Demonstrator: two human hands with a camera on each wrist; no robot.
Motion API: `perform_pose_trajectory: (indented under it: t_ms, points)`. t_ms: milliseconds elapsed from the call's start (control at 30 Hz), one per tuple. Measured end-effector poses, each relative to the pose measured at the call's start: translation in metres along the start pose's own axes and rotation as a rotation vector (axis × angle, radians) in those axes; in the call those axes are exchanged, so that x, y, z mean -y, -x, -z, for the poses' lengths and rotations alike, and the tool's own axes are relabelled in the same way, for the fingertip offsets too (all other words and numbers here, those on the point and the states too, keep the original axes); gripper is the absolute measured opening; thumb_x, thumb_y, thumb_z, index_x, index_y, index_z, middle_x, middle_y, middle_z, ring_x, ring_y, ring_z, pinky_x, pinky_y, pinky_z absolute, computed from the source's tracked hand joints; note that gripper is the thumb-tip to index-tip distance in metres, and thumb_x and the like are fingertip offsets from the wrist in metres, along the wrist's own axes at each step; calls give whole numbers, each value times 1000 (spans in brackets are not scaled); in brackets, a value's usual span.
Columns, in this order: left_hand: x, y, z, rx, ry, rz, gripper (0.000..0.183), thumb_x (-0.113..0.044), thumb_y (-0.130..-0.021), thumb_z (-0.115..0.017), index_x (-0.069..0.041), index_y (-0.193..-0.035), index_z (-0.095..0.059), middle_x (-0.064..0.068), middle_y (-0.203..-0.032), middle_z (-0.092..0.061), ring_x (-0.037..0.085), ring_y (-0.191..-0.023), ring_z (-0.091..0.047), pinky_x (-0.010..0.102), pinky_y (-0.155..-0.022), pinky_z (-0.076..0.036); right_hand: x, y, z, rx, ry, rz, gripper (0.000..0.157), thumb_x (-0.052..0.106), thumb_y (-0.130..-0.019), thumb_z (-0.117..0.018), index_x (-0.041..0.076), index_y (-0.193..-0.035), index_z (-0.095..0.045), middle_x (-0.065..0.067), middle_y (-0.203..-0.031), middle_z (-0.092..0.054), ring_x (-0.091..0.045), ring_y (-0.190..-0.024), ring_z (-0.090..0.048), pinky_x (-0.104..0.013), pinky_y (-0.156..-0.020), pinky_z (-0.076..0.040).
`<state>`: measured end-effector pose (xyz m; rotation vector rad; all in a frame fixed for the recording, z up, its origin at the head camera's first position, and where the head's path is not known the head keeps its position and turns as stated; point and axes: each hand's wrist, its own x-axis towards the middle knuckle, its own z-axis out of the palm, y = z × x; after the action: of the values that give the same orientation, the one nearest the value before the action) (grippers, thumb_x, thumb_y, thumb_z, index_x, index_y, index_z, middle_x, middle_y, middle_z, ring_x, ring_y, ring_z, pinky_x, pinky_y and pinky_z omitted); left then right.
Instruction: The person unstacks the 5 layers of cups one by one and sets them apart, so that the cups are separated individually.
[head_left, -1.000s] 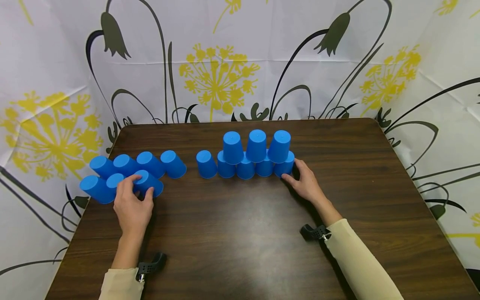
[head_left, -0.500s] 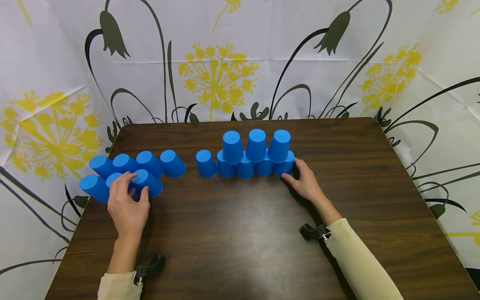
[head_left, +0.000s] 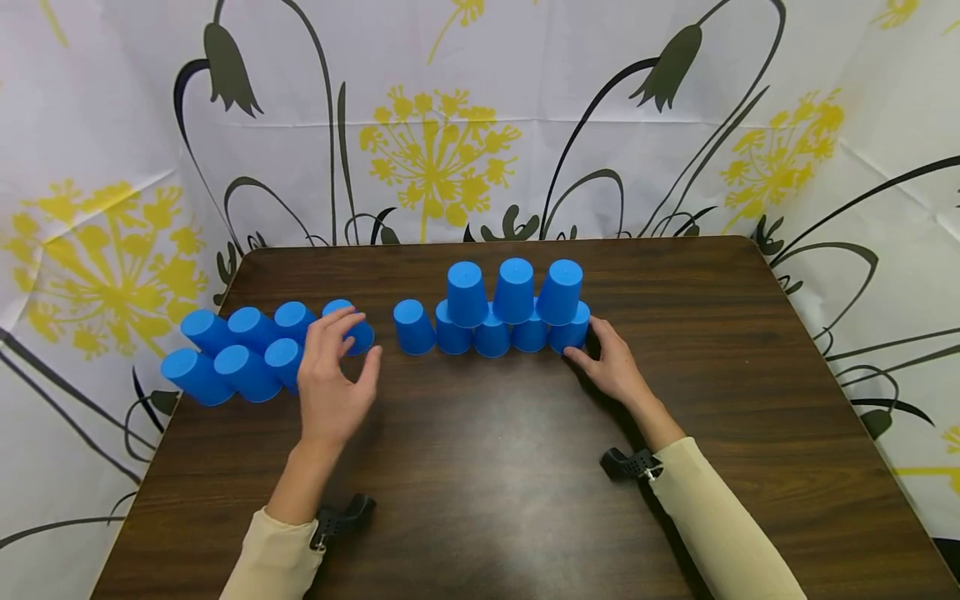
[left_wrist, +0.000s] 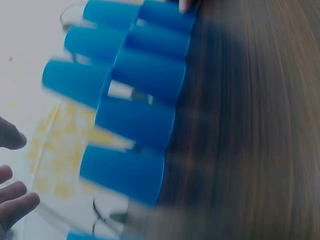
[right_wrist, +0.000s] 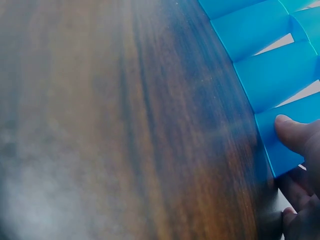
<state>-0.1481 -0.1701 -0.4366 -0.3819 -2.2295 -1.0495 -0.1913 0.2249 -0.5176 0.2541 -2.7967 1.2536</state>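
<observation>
Upside-down blue plastic cups stand in two groups. On the right, several form a base row (head_left: pixel 491 335), with three cups (head_left: pixel 513 292) stacked on top. My right hand (head_left: pixel 611 367) grips the base cup at the right end (head_left: pixel 567 329); in the right wrist view its thumb (right_wrist: pixel 292 131) lies on that cup's front. My left hand (head_left: pixel 337 387), fingers spread and holding nothing, is over the right side of the left group and overlaps a blue cup (head_left: pixel 362 333) in the head view. In the left wrist view the left fingers (left_wrist: pixel 20 205) are apart from the cups.
Left of my left hand stand a front row of cups (head_left: pixel 247 373) and a back row (head_left: pixel 253 327), close together. They sit near the left edge of the dark wooden table (head_left: pixel 495 483). A flower-patterned cloth (head_left: pixel 480 167) hangs behind the table.
My left hand has left the front row's right cup and moved right, fingers spreading. That cup has shifted slightly left, beside its neighbour. My right hand has stayed put.
</observation>
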Motion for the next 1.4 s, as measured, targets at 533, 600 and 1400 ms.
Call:
perform_pose_trajectory:
  t_ms: [533,600,1400]
  points:
    - [-38,-41,-85,210,112,-56,67,-15,-88,-74,-17,-147,-43,14,-145,-42,31,-123,-52,53,-91,-50,-3,-1,0,5,-3,4,62,25,-93,-69,2,-144,-42,-21,-135,-51,-37,-128,-47,-56,-108,-35]
    - [-39,-44,-90,221,109,-49,64,-17,-89,-73,-18,-146,-45,14,-145,-42,31,-124,-52,54,-94,-49,-4,-1,0,6,-3,3,62,24,-93,-69,1,-144,-42,-21,-136,-51,-37,-128,-46,-56,-108,-34]
    - [-31,-42,-66,129,155,-19,43,-13,-88,-74,-11,-128,-57,11,-130,-56,28,-118,-59,53,-85,-54,-5,-1,0,6,-5,7,62,23,-93,-70,2,-144,-42,-21,-136,-50,-37,-129,-46,-56,-108,-35]
